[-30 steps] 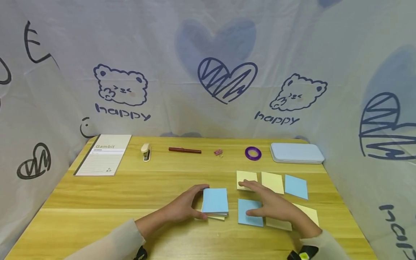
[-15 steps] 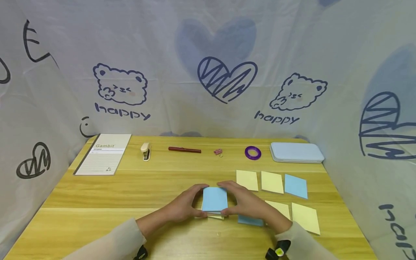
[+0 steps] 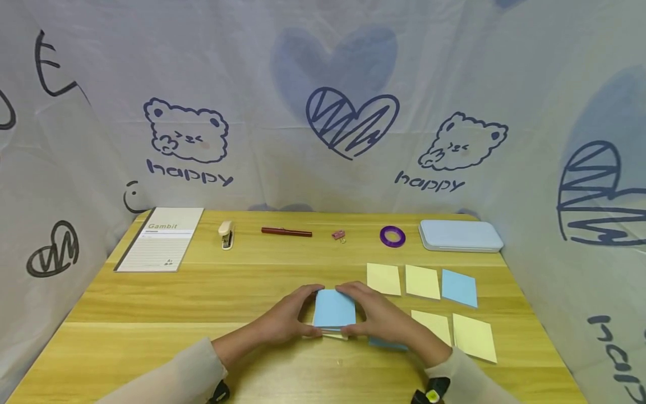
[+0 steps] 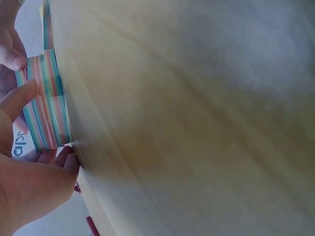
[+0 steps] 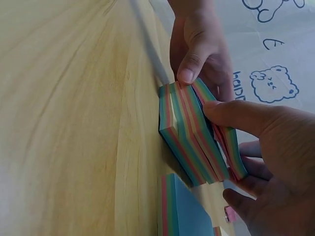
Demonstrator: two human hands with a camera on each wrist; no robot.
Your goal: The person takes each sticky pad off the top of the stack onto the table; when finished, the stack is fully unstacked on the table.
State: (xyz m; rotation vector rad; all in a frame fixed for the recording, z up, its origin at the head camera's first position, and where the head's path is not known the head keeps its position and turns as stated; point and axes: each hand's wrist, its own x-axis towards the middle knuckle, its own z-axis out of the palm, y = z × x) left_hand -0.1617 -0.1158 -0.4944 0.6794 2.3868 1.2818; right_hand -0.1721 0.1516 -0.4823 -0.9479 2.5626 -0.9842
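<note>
A thick stack of sticky notes (image 3: 333, 310) with a blue top sheet lies on the wooden table (image 3: 202, 303). My left hand (image 3: 304, 313) grips its left side, thumb at the near edge. My right hand (image 3: 361, 312) grips the right side. In the right wrist view the stack (image 5: 194, 132) shows striped, multi-coloured edges, fanned slightly between the two thumbs. The left wrist view shows the same stack (image 4: 45, 103). Loose notes lie to the right: two yellow (image 3: 383, 279) (image 3: 423, 281), one blue (image 3: 459, 288), and two more yellow (image 3: 474, 336). A blue note (image 3: 387, 343) is partly hidden under my right hand.
Along the far edge lie a notebook (image 3: 161, 238), a small stapler (image 3: 226, 234), a red pen (image 3: 286, 232), a pink clip (image 3: 338, 235), a purple tape ring (image 3: 393, 237) and a pale blue case (image 3: 460, 235). Printed fabric walls close in the table on three sides.
My right hand left the loose notes, moved left and took hold of the stack's right side, uncovering the yellow notes. The left hand stayed on the stack.
</note>
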